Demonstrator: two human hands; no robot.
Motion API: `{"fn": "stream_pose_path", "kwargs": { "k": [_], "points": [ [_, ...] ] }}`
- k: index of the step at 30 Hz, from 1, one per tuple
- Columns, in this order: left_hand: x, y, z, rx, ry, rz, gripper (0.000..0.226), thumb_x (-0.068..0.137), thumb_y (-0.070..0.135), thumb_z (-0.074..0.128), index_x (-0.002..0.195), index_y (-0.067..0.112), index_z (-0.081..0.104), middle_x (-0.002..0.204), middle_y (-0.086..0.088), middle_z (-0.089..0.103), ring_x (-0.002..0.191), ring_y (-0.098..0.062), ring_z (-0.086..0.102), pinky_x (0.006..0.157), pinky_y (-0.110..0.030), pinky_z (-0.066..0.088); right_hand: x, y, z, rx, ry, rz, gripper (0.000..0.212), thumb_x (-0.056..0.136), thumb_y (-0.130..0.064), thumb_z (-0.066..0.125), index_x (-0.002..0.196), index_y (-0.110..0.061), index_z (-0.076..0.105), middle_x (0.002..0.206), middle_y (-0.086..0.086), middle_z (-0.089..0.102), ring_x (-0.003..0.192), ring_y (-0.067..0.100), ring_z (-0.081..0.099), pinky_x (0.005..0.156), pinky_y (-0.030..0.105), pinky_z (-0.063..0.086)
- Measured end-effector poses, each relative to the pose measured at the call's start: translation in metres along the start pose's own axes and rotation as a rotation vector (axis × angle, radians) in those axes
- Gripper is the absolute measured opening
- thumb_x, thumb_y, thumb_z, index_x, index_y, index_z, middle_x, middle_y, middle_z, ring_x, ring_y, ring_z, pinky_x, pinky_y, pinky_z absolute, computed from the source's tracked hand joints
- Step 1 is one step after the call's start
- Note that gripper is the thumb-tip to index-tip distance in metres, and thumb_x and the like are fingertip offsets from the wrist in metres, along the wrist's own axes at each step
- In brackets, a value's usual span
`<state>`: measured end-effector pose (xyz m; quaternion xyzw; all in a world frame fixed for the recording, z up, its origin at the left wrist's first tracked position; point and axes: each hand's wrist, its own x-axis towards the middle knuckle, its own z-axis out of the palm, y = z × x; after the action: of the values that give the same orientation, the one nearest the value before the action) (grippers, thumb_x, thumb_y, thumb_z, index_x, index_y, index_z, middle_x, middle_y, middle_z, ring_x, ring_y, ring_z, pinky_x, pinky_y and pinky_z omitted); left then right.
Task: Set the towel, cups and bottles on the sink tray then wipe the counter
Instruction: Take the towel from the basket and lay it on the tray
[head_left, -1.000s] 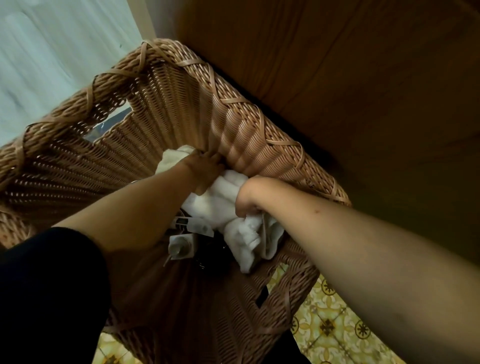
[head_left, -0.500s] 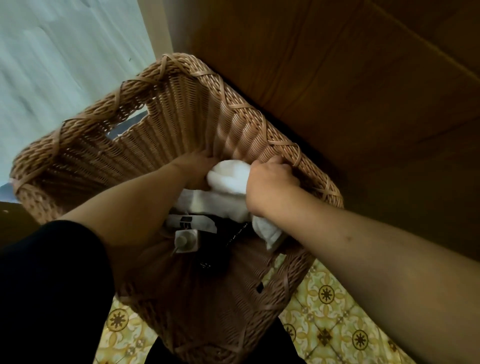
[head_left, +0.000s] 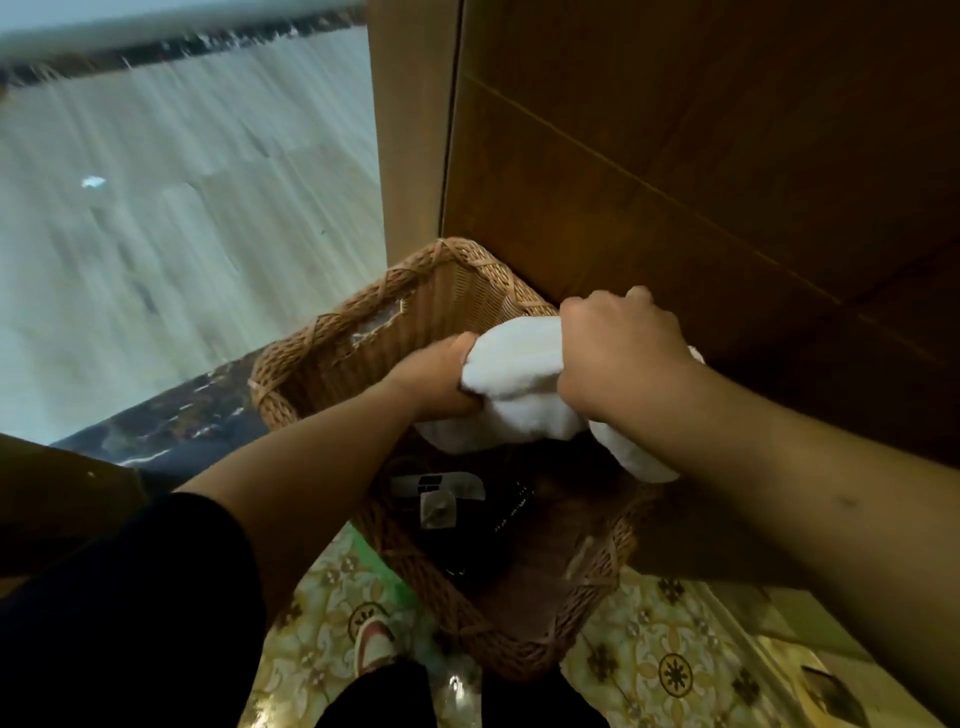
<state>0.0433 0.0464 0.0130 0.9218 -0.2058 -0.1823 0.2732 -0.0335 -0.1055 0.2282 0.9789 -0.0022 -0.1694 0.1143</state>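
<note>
- Both hands — left (head_left: 441, 376), right (head_left: 618, 358) — clench a white towel (head_left: 511, 364) over the basket (head_left: 332, 332) rim.
- Bottle (head_left: 436, 506) lies on the basket bottom; tray and counter unseen — task barely begun.

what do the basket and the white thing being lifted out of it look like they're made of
The basket looks like woven wicker or rattan, possibly a synthetic imitation: tan strands in tight rows with a braided rim and a matte finish. The white towel looks like soft terry cloth: fluffy, matte surface that bunches and droops where both hands grip it.
</note>
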Motion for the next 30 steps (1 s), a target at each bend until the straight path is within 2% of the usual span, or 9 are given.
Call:
{"fn": "stream_pose_path", "kwargs": {
  "k": [3, 5, 8, 11, 14, 18, 22, 26, 30],
  "points": [
    [-0.021, 0.010, -0.016, -0.038, -0.015, -0.017, 0.105, 0.056, 0.056, 0.079, 0.146, 0.028, 0.034, 0.143, -0.002, 0.049, 0.128, -0.023, 0.050, 0.107, -0.038, 0.044, -0.027, -0.007, -0.037, -0.014, 0.028, -0.037, 0.034, 0.089, -0.027, 0.063, 0.120, -0.016, 0.052, 0.111, 0.006, 0.052, 0.118, 0.033, 0.045, 0.081, 0.041, 0.039],
    [-0.035, 0.016, -0.024, -0.021, -0.023, -0.012, 0.095, 0.065, 0.053, 0.081, 0.146, 0.026, 0.039, 0.141, -0.002, 0.050, 0.129, -0.021, 0.047, 0.108, -0.036, 0.039, -0.044, -0.014, -0.057, -0.024, 0.033, -0.069, 0.033, 0.090, -0.027, 0.062, 0.119, -0.016, 0.053, 0.106, 0.005, 0.049, 0.119, 0.033, 0.045, 0.086, 0.043, 0.042],
    [-0.063, 0.023, -0.039, -0.054, 0.070, 0.054, 0.080, 0.069, 0.055, 0.081, 0.136, 0.022, 0.052, 0.127, 0.000, 0.058, 0.116, -0.017, 0.051, 0.100, -0.036, 0.045, -0.071, -0.020, -0.080, -0.068, 0.092, -0.128, 0.028, 0.091, -0.028, 0.061, 0.115, -0.018, 0.053, 0.107, 0.004, 0.052, 0.118, 0.033, 0.047, 0.090, 0.044, 0.044],
    [-0.093, 0.032, -0.062, -0.078, 0.224, 0.030, 0.072, 0.073, 0.056, 0.079, 0.132, 0.022, 0.055, 0.125, -0.001, 0.058, 0.112, -0.017, 0.052, 0.097, -0.033, 0.045, -0.098, -0.018, -0.100, -0.115, 0.208, -0.217, 0.020, 0.092, -0.028, 0.060, 0.108, -0.020, 0.052, 0.103, 0.003, 0.051, 0.115, 0.032, 0.049, 0.087, 0.043, 0.045],
    [-0.125, 0.045, -0.091, -0.055, 0.354, -0.017, 0.067, 0.076, 0.057, 0.075, 0.132, 0.025, 0.053, 0.128, -0.001, 0.057, 0.109, -0.018, 0.055, 0.095, -0.036, 0.047, -0.122, -0.006, -0.117, -0.127, 0.341, -0.319, 0.024, 0.091, -0.029, 0.062, 0.112, -0.020, 0.056, 0.098, 0.001, 0.050, 0.104, 0.028, 0.050, 0.084, 0.042, 0.046],
    [-0.187, 0.066, -0.130, 0.007, 0.569, -0.072, 0.053, 0.078, 0.053, 0.072, 0.120, 0.024, 0.058, 0.108, 0.003, 0.055, 0.095, -0.017, 0.057, 0.082, -0.036, 0.050, -0.154, 0.013, -0.136, -0.103, 0.572, -0.473, 0.032, 0.086, -0.032, 0.067, 0.114, -0.021, 0.058, 0.095, -0.001, 0.048, 0.087, 0.022, 0.041, 0.072, 0.038, 0.040],
    [-0.265, 0.089, -0.165, 0.149, 0.773, -0.139, 0.039, 0.082, 0.049, 0.070, 0.108, 0.022, 0.059, 0.101, 0.003, 0.050, 0.092, -0.017, 0.051, 0.073, -0.033, 0.042, -0.184, 0.025, -0.150, -0.033, 0.758, -0.635, 0.037, 0.082, -0.027, 0.069, 0.117, -0.019, 0.059, 0.107, 0.003, 0.059, 0.086, 0.023, 0.040, 0.071, 0.040, 0.040],
    [-0.363, 0.104, -0.179, 0.233, 0.892, -0.275, 0.046, 0.082, 0.054, 0.057, 0.115, 0.021, 0.057, 0.113, -0.001, 0.049, 0.101, -0.018, 0.046, 0.082, -0.036, 0.043, -0.213, 0.013, -0.156, 0.055, 0.821, -0.794, 0.047, 0.080, -0.027, 0.071, 0.124, -0.020, 0.058, 0.117, 0.003, 0.060, 0.098, 0.029, 0.050, 0.073, 0.039, 0.042],
    [-0.473, 0.108, -0.170, 0.296, 0.894, -0.410, 0.048, 0.086, 0.033, 0.071, 0.130, 0.019, 0.056, 0.143, -0.004, 0.048, 0.124, -0.025, 0.051, 0.098, -0.042, 0.047, -0.248, -0.023, -0.154, 0.116, 0.789, -0.991, 0.050, 0.081, -0.032, 0.072, 0.128, -0.025, 0.055, 0.119, 0.000, 0.059, 0.100, 0.024, 0.049, 0.071, 0.034, 0.035]
  ]
}}
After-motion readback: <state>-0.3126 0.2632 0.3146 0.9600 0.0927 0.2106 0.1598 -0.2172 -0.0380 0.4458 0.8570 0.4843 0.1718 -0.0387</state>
